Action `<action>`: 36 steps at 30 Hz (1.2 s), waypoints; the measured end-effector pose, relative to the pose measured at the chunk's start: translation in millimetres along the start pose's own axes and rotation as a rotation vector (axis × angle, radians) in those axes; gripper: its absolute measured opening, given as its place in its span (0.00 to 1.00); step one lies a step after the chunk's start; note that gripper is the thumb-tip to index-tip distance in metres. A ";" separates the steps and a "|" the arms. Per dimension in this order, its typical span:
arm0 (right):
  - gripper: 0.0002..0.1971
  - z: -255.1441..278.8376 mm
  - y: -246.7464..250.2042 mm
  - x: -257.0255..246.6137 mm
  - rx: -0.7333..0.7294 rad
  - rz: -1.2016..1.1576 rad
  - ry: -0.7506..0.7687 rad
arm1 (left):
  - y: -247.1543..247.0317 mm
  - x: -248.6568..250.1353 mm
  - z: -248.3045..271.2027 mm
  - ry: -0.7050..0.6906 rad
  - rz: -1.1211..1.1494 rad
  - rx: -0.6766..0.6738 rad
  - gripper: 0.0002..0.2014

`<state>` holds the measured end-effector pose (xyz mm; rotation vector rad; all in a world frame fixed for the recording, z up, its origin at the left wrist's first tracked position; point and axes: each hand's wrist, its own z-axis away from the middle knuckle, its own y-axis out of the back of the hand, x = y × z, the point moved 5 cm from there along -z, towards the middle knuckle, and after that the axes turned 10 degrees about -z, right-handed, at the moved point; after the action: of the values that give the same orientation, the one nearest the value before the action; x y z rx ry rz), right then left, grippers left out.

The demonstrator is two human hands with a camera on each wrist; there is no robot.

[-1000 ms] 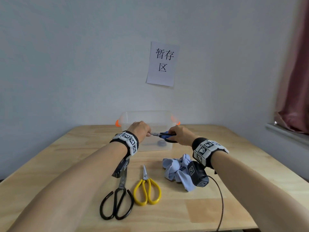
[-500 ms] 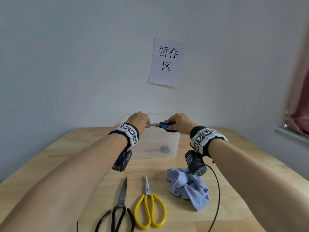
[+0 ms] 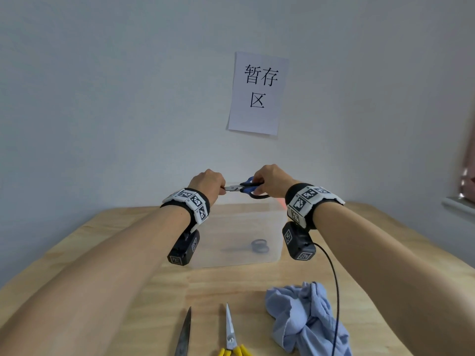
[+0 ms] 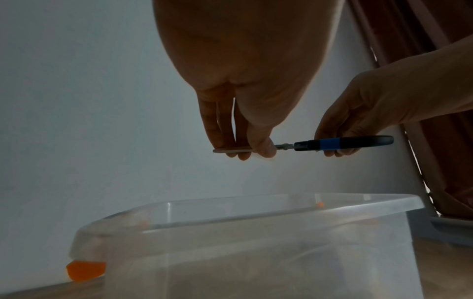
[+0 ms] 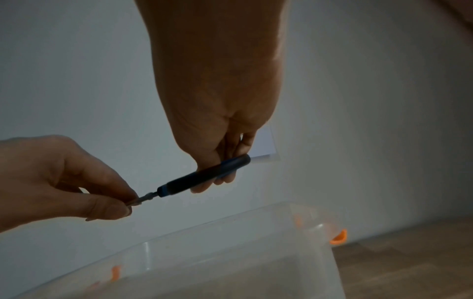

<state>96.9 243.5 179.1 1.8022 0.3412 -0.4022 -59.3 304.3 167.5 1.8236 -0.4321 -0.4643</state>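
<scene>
Up they've come since a second ago: both hands now carry the blue-handled scissors (image 3: 246,188) above the rim of the clear plastic box (image 3: 239,227), at the centre of the head view. The left hand (image 3: 208,185) pinches the closed blades between thumb and fingertips, fingers pressed together and pointing down. The right hand (image 3: 270,181) curls its fingers round the blue and black handles. The scissors lie level between the two hands, well above the box. Inside the box, another pair of scissors (image 3: 258,246) rests on the bottom. Along the bottom edge of the frame lie black scissors (image 3: 185,332) and yellow scissors (image 3: 231,335), with a crumpled blue cloth (image 3: 308,319) at lower right.
</scene>
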 end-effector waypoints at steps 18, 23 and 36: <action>0.11 -81.4 -88.8 51.1 -0.095 0.050 -0.029 | -89.4 -22.9 -57.5 0.049 0.064 -0.099 0.08; 0.11 -83.7 -107.7 55.9 -0.165 0.132 -0.029 | -104.6 -24.1 -62.0 0.015 0.095 -0.195 0.09; 0.13 -87.6 -127.4 77.5 -0.349 0.344 -0.210 | -149.9 -23.5 -58.3 0.026 0.175 -0.707 0.10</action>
<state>119.8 362.9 56.1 1.4267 -0.0470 -0.2653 -40.2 406.2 42.3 1.0985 -0.3465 -0.4042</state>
